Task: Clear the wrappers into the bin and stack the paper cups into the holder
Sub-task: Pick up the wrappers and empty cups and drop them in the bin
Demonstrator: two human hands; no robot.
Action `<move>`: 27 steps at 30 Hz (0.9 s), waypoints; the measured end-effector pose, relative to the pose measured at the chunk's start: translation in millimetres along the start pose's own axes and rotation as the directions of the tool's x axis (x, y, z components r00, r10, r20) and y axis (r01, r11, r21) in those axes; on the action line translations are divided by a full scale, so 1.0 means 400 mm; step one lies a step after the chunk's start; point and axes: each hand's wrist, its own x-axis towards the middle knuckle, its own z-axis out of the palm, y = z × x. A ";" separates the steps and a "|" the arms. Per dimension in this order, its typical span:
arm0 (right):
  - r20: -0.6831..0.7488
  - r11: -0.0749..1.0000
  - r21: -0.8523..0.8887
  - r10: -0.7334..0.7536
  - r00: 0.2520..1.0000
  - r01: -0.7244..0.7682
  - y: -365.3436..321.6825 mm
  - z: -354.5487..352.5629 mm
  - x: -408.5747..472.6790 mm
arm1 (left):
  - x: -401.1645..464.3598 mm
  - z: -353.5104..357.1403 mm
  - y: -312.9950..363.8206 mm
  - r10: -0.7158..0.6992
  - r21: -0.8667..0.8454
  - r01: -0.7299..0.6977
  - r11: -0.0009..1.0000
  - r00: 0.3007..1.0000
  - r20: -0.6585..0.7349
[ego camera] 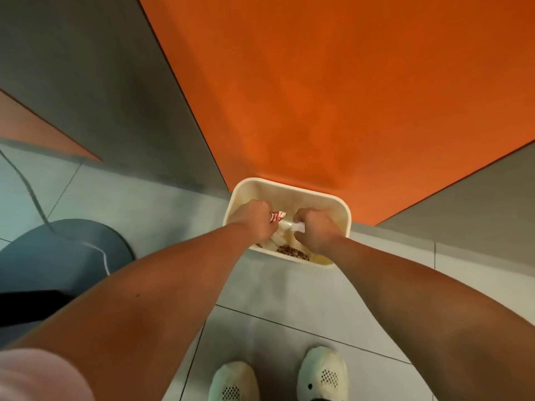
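Nearest: two pale slippers on grey floor tiles. Both forearms extend over a cream bin standing on the tiles against an orange panel. Left hand curled around a red-and-white wrapper; print unreadable. Right hand curled around a white wrapper. Both wrappers held above the bin's opening; brown and pale scraps inside. Left: round grey-blue base, white cable.

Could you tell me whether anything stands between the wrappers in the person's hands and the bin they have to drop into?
Nothing visible does. The left hand grips a red-and-white wrapper and the right hand grips a white wrapper, both directly over the open cream bin. It has no lid, and only earlier rubbish lies inside.
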 end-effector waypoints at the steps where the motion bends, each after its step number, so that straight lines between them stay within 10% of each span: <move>1: 0.008 1.000 -0.003 0.005 1.000 -0.005 0.006 0.010 0.012 | 0.019 0.013 -0.008 -0.010 0.025 0.009 1.000 0.999 0.048; 6: 0.002 0.997 0.045 0.066 0.998 -0.066 -0.002 -0.007 -0.001 | 0.032 0.007 -0.003 0.022 -0.008 -0.021 1.000 0.979 0.202; 27: -0.286 0.983 0.133 -0.085 0.955 0.127 -0.482 -0.778 -0.629 | -0.640 -0.870 0.319 0.171 -0.093 -0.187 0.978 0.972 -0.162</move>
